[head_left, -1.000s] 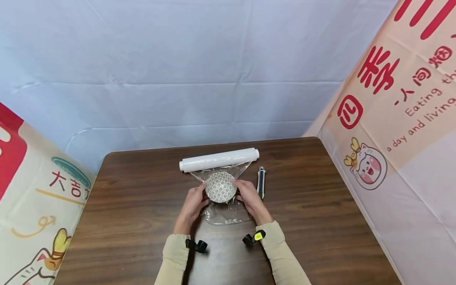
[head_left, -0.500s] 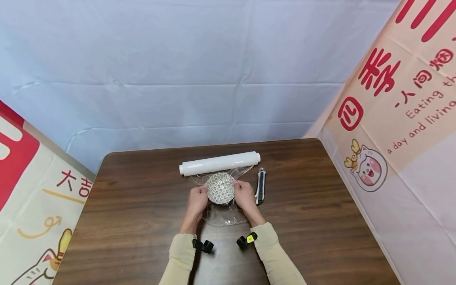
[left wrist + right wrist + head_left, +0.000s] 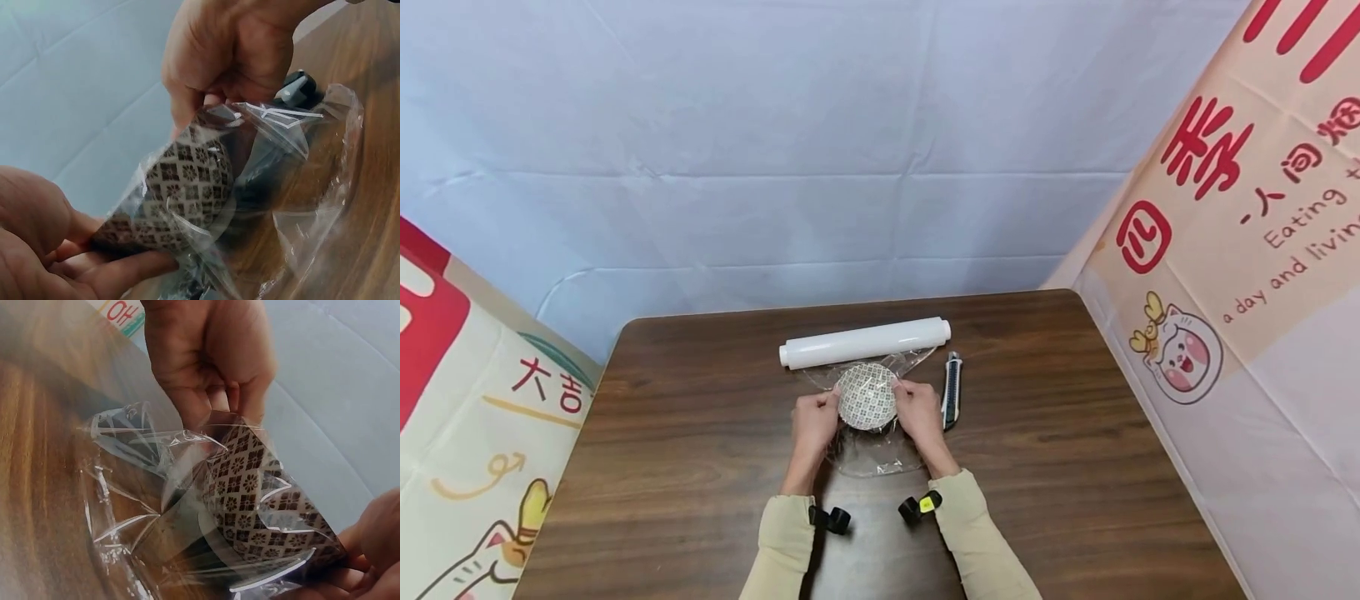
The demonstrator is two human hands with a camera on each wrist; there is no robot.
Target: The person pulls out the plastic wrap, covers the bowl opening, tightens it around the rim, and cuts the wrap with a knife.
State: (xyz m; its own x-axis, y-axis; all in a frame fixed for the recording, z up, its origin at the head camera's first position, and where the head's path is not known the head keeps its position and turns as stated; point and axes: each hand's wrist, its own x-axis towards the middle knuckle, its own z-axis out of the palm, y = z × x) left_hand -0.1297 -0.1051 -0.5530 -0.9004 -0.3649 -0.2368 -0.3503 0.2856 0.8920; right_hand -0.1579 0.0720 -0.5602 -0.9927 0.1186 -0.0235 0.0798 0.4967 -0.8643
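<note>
A bowl (image 3: 867,396) with a small dark diamond-and-flower pattern is held near the middle of the table, with clear cling film (image 3: 878,460) around it. On its left side my left hand (image 3: 813,421) pinches the rim with thumb and fingers. Opposite, my right hand (image 3: 919,412) grips the rim the same way. Loose, creased film (image 3: 325,206) hangs below the bowl in the left wrist view. Whether film lies between each fingertip and the rim is hard to tell.
Just behind the bowl lies the white cling film roll (image 3: 865,342), the film running from it toward the bowl. A box cutter (image 3: 952,392) lies right of my right hand. The wooden table (image 3: 700,467) ends at a cloth backdrop (image 3: 760,167).
Both hands have drawn closer in at the bowl's sides, their fingers curling tighter at its rim. The film's front edge shifted slightly. The roll sits slightly lower in view than at first.
</note>
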